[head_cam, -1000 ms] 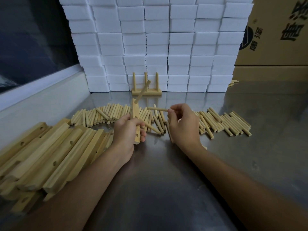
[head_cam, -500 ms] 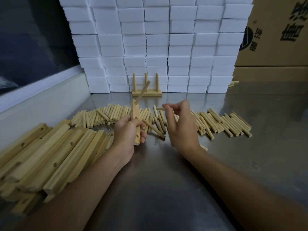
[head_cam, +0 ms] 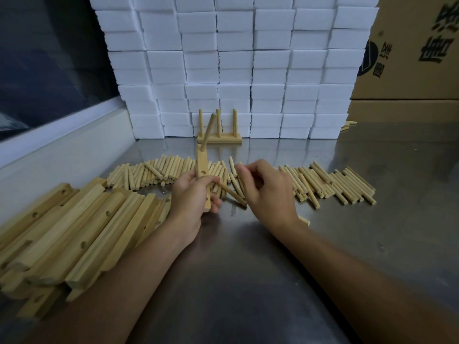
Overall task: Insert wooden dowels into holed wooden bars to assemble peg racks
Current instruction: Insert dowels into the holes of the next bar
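At nine o'clock I see the heap of holed bars (head_cam: 74,234) lying across the steel worktop (head_cam: 248,269). Moving right, my left hand (head_cam: 191,194) grips one bar (head_cam: 203,180) held nearly on end, a dowel (head_cam: 208,131) already seated in its top hole and leaning toward one o'clock; the middle hole is open. Beside it, my right hand (head_cam: 267,187) has its fingers curled, seemingly pinching a second dowel (head_cam: 232,193) that slants down toward five o'clock, though the grip itself is hidden behind the knuckles. Loose dowels (head_cam: 335,184) spread from ten to three o'clock, and a finished rack (head_cam: 219,135) stands at twelve before the white blocks (head_cam: 236,65). My worry: an off-axis dowel could jam at the hole's lip, or pushing could rock the bar and loosen the seated peg.
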